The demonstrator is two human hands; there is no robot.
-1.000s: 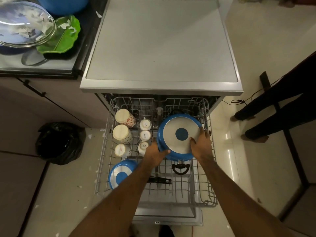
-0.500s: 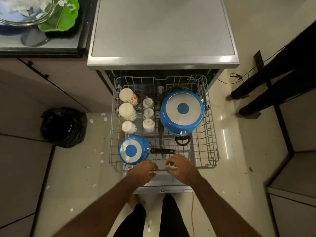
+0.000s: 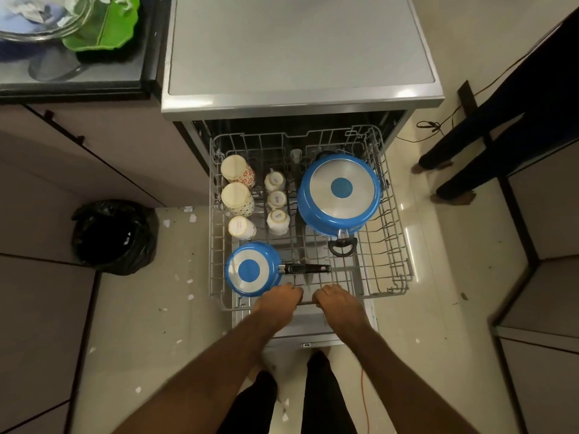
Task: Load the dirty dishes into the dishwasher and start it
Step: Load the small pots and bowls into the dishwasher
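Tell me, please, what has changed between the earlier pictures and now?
Both hands let go of the big pot and drew back; the left hand and right hand now grip the front rail of the rack. The pot, the small pan and the cups stayed upside down in place.

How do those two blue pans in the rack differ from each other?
The big pan is much wider than the small pan. The big pan has a short black loop handle; the small pan has a long straight one. The big pan sits right rear in the rack, the small pan left front. Both lie bottom up, blue with a silver base and a blue centre spot.
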